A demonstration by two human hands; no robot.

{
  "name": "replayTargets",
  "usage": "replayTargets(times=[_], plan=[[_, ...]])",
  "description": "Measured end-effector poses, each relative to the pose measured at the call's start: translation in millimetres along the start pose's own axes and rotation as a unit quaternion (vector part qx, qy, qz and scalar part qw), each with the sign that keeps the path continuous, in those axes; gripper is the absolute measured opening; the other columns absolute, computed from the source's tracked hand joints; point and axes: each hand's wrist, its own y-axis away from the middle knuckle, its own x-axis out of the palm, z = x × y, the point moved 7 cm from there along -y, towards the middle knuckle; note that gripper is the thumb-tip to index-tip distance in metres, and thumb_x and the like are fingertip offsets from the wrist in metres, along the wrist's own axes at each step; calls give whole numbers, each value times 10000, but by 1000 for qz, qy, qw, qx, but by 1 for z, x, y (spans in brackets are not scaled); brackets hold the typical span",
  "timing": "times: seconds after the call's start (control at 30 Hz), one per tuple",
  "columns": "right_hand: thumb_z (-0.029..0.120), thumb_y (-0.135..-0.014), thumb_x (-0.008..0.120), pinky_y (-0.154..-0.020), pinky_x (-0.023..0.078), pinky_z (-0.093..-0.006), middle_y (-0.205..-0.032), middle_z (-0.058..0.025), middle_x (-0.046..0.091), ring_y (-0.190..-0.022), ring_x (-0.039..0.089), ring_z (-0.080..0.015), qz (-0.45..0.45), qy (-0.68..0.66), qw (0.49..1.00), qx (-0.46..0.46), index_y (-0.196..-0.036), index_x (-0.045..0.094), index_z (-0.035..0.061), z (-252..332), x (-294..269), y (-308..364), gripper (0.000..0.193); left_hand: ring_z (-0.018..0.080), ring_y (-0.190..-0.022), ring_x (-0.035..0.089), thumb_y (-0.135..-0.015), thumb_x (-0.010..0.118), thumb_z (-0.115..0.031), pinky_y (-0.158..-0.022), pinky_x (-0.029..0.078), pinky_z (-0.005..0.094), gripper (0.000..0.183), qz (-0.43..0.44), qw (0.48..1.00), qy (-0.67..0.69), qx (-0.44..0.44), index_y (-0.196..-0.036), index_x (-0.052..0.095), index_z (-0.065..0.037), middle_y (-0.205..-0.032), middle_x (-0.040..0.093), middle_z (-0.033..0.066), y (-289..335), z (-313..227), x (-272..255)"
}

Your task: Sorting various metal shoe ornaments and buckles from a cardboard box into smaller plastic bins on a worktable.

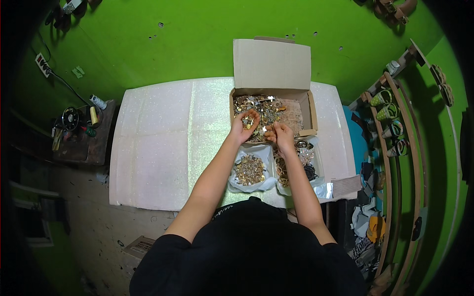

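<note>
Loose in the open box (308, 111), spread mainly across its left and middle: small shiny trinkets (261, 104), gold, silver and clear-looking. Over the left half of the box, left hand (245, 126) curled into a cup, apparently around a few gold trinkets. Over the near edge of the box, right of centre, right hand (279, 135) narrowed to a pinch; cannot tell about any piece between the fingertips. On the counter (153, 138), just nearside of the box: a white bag (268, 183) of similar trinkets and, beside it to the right, a white container (317, 157) with dark beads (310, 172). Each trinket probably very light, hard and stiff, slippery on smooth faces, perhaps fragile at thin parts. Best to pinch singly by the rim or thickest part, low over the box, and to keep the cupped palm level against spilling.
</note>
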Motion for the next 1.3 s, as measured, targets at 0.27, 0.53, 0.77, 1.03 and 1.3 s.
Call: replayTargets(times=[0.27, 0.53, 0.77, 1.03, 1.3], plan=[[105, -828, 452, -451, 426, -203, -680, -96, 556, -554, 547, -139, -50, 95, 994, -18, -868, 485, -44, 6, -65, 28, 157, 219, -768, 538, -816, 351, -100, -736, 495, 312, 179, 8, 1000, 24, -12, -832, 480, 24, -800, 517, 122, -2, 1, -1], [118, -828, 388, -432, 353, -200, -555, -14, 484, -458, 436, -69, -85, 398, 903, -140, -767, 503, 2, 9, -113, 46, 174, 234, -788, 532, -830, 330, -103, -749, 493, 318, 194, 17, 1000, 21, 4, -829, 479, 21, -809, 510, 132, -6, -1, -2], [61, -735, 516, -491, 405, -237, -596, -74, 567, -509, 504, -106, -35, 385, 915, -116, -783, 529, -29, -4, -124, 57, 103, 246, -835, 524, -843, 322, -138, -749, 485, 341, 239, 18, 999, 28, -7, -845, 510, 9, -868, 524, 132, -11, 1, -7], [159, -667, 624, -542, 421, -284, -616, -110, 577, -558, 549, -179, -30, 503, 861, -76, -703, 599, -11, -2, -143, 61, 175, 245, -833, 524, -839, 331, -131, -757, 481, 343, 230, 18, 1000, 21, -4, -844, 509, 15, -857, 525, 128, -13, -1, -10], [79, -677, 565, -584, 437, -295, -640, -130, 582, -599, 558, -227, -74, 511, 843, -150, -793, 606, 2, 9, -130, 64, 145, 238, -784, 532, -831, 330, -108, -736, 495, 324, 212, 12, 1000, 22, 2, -834, 494, 28, -813, 514, 138, -9, -1, -5]])
